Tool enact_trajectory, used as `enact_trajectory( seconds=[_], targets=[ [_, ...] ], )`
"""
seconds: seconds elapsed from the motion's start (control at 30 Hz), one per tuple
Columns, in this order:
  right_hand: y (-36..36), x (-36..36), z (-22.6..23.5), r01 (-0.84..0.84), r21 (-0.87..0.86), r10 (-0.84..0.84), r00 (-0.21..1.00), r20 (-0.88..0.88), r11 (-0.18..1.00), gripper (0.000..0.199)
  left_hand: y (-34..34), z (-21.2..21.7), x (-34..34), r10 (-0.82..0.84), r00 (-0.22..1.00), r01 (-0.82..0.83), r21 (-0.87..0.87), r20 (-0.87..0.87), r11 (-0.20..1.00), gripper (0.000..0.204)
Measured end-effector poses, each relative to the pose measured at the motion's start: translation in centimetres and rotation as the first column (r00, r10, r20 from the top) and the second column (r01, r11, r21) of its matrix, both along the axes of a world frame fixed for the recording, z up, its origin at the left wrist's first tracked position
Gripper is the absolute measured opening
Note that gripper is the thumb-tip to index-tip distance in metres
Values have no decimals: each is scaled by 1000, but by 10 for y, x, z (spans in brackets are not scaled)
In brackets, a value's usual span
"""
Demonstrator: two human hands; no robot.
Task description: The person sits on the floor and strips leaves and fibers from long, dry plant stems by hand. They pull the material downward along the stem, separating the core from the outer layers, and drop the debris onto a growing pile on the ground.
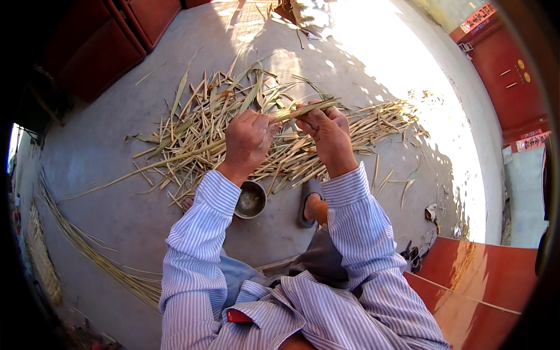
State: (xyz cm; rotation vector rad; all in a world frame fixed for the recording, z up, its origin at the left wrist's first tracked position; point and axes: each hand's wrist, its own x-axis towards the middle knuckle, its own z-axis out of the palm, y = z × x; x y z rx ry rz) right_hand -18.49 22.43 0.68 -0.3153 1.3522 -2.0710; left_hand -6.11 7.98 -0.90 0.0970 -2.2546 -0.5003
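My left hand (248, 140) and my right hand (328, 133) are raised in front of me, both closed on one long green-yellow reed stalk (175, 156). The stalk runs from between my hands down and to the left, its thin end trailing over the concrete floor. Under my hands lies a loose heap of dry husks and leaf strips (233, 116). My sleeves are blue-and-white striped.
A small round metal bowl (251, 200) sits on the floor by my feet, next to my sandalled foot (314, 205). A bundle of long stripped stalks (81, 239) lies along the left. Red doors (507, 76) stand at right, a red-brown board (478, 280) at lower right.
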Motion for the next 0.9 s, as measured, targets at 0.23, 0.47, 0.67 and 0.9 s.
enact_trajectory(
  seconds=[0.23,0.47,0.67,0.9],
  targets=[
    [6,-28,-5,114,-8,-114,993,9,993,22,-43,53,21,188,941,86,733,-282,675,18],
    [18,-38,-7,154,42,-154,988,0,987,19,-136,53,88,438,880,-178,729,-183,662,25],
    [13,-28,-3,144,30,-143,990,-8,989,18,-103,19,59,283,943,-265,-119,174,957,36],
    [13,-34,-4,155,-10,-155,988,2,988,20,-76,11,44,-331,841,-63,685,428,725,15]
  ],
)
